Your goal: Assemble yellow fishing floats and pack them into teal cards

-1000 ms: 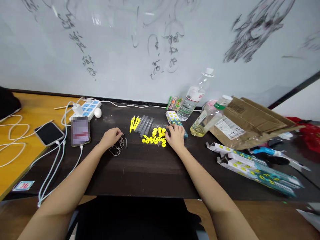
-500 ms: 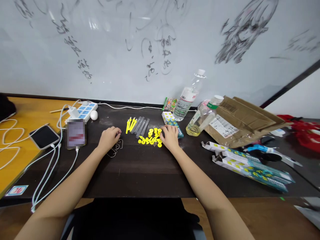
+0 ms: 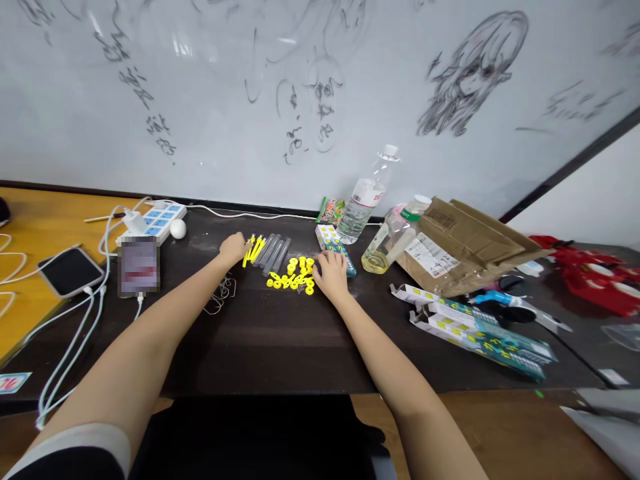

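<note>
Left of the clear tubes (image 3: 273, 253), slim yellow rods (image 3: 259, 251), probably light, stiff plastic best pinched mid-length, lie at the left hand (image 3: 233, 248), the right hand (image 3: 331, 273) curled beside yellow flanged pieces (image 3: 293, 268); neither hand's grip can be told.

A: what's on that dark tabletop (image 3: 280, 357)?
B: midway along, yellow sticks (image 3: 257, 250), grey tubes (image 3: 275, 255), yellow bits (image 3: 295, 277). water bottle (image 3: 367, 193) near the back edge, long boxes (image 3: 480, 340) right, near the front edge.
</note>
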A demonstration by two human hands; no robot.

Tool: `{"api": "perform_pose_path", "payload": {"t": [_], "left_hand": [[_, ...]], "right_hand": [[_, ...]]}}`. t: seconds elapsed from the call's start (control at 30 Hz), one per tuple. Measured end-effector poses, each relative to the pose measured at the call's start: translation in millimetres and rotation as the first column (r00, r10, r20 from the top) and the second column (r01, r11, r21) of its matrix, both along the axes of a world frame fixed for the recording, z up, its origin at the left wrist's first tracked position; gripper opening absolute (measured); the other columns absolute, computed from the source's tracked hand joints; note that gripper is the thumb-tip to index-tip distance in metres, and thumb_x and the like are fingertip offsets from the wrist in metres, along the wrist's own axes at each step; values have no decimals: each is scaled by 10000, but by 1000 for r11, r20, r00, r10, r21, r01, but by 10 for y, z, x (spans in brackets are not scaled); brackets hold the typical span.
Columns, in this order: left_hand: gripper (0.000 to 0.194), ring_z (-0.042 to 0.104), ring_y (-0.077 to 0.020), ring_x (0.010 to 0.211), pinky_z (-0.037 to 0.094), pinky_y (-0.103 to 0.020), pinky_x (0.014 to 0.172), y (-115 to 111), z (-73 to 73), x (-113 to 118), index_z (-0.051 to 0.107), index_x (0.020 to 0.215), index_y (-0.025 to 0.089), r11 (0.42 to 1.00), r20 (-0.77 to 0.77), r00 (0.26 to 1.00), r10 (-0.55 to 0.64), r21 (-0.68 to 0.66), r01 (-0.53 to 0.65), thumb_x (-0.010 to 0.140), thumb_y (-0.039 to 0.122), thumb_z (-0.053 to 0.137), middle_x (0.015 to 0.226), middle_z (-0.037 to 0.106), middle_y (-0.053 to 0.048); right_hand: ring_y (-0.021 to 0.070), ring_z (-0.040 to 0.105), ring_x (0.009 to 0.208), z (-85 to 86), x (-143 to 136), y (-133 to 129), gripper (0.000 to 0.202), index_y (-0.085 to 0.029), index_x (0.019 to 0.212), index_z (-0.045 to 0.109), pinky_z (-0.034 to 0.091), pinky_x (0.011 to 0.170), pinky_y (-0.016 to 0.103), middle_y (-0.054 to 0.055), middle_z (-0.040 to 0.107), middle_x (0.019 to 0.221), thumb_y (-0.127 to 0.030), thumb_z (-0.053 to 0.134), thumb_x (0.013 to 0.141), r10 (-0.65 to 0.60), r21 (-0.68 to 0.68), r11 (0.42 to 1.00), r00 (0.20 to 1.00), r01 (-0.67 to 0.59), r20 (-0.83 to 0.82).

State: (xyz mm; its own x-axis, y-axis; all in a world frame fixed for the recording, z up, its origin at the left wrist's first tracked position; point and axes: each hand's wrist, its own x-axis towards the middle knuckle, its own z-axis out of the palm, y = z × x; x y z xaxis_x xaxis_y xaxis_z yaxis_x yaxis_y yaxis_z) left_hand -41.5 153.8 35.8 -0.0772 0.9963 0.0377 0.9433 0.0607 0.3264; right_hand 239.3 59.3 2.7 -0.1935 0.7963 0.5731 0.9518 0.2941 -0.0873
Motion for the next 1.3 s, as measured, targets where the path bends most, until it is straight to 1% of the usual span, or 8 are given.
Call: {"api": "perform_pose_path", "payload": {"t": [0.23,0.47,0.57,0.7,0.8,0.93,1.13,1.3], "left_hand": [[280,658,-259,633,447,-286,618,125,15,-114,637,579,147,992,91,995,35,-125,-24,705,396,643,492,582,-89],[316,535,-116,451,416,-220,488,-320,221,-187,587,768,162,996,345,938,-1,86,-30,836,440,454,534,559,-4],[253,482,-83,397,383,-196,387,-720,245,-60,527,806,168,976,750,629,-204,203,75,805,421,536,574,550,17],[295,533,-89,428,432,-189,379,-1185,70,158,490,843,182,939,861,380,-338,280,201,774,440,614,597,561,34],[282,589,-100,522,483,-188,442,-1356,-90,256,509,834,177,910,849,345,-400,324,257,779,425,633,616,561,30],[305,615,-102,540,515,-195,462,-1401,-162,293,480,834,178,918,916,229,-331,257,301,779,436,632,644,575,33],[309,652,-104,580,519,-183,487,-1392,-154,280,438,837,180,940,946,183,-268,215,267,793,428,617,716,574,32],[288,643,-105,581,535,-208,512,-1411,-132,280,426,870,191,952,945,175,-276,244,185,797,412,595,722,571,28]], "right_hand": [[253,468,1064,-28,-12,13,207,-202,1020,593,207,1066,456,94,581,1083,-231,467,858,8,19,1000,1000,-8,11],[252,475,1056,24,-2,-15,198,-205,1011,606,219,1057,459,95,586,1071,-229,477,863,33,17,999,998,-33,-45],[243,482,1046,77,-50,-65,197,-204,1004,614,256,1033,439,88,596,1053,-241,460,887,91,24,996,991,-89,-93],[220,494,1024,162,-241,-231,220,-209,997,625,335,959,378,76,610,1027,-271,428,922,268,16,963,953,-269,-144],[207,505,999,204,-443,-394,237,-221,1030,625,359,912,355,69,617,993,-277,417,931,426,-19,901,890,-434,-160],[203,501,883,180,-644,-532,212,-209,916,638,358,823,342,50,617,839,-362,493,899,570,-57,816,817,-576,-88],[177,459,741,81,-671,-529,299,-187,697,573,325,691,309,34,581,702,-378,481,909,547,-104,828,835,-551,-61],[182,472,740,73,-628,-503,282,-189,714,568,333,687,304,39,579,703,-371,479,910,505,-88,854,858,-513,-96]]}}
